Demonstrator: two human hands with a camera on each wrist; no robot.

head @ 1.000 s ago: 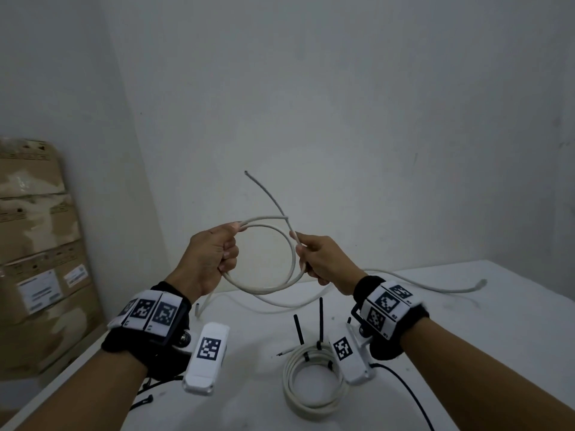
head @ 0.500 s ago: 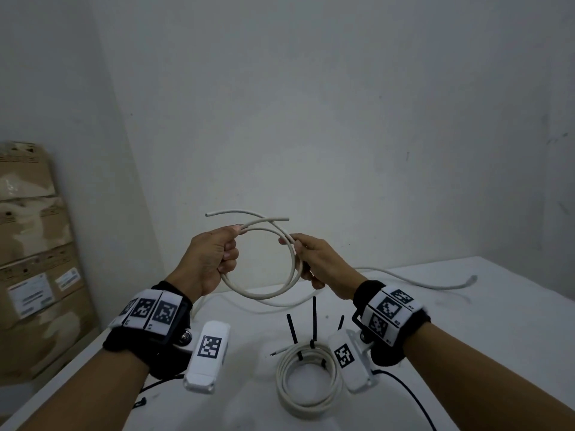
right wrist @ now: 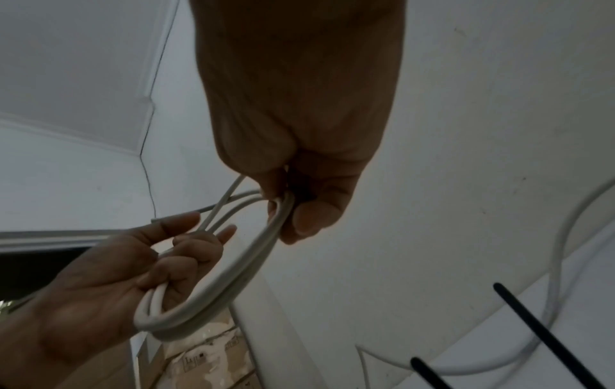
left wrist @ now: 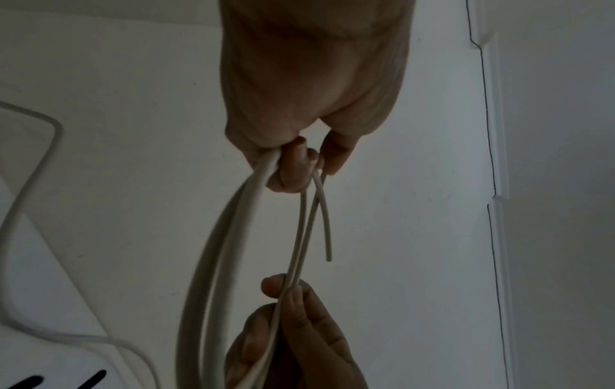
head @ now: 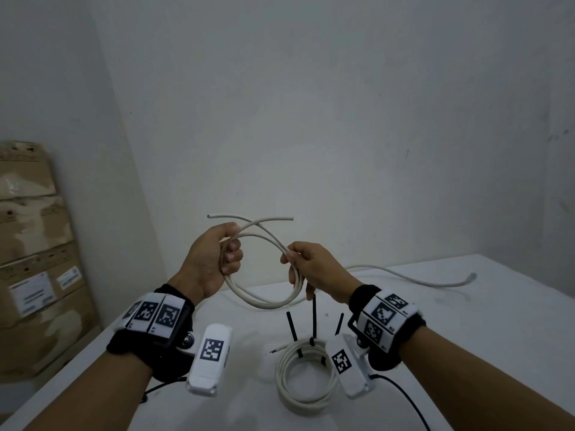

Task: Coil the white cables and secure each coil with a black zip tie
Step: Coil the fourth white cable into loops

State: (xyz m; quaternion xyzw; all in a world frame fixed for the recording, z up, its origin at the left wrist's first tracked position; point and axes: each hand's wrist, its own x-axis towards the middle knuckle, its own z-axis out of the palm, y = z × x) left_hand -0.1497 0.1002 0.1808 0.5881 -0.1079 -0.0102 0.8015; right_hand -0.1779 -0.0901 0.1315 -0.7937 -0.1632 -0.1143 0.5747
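A white cable [head: 264, 303] is wound into a small coil of about two turns, held in the air between both hands. My left hand [head: 231, 244] grips the coil's left side, fingers curled round the strands [left wrist: 226, 250]. My right hand [head: 289, 257] pinches the right side between thumb and fingers [right wrist: 301, 210]. Two free ends cross above the coil, one pointing left [head: 211, 216], one right [head: 289, 219]. Below on the table lies a finished coil [head: 281, 377] with black zip ties [head: 293, 329] sticking up from it.
A loose white cable [head: 404, 274] runs across the white table [head: 482, 337] toward the back right; it also shows in the right wrist view [right wrist: 565, 250]. Stacked cardboard boxes [head: 31, 244] stand at the left beside the table. Plain walls close off the back.
The cable's free end, which pointed up a second ago, has swung down and now lies leftward over my left hand. Both hands keep their hold on the coil.
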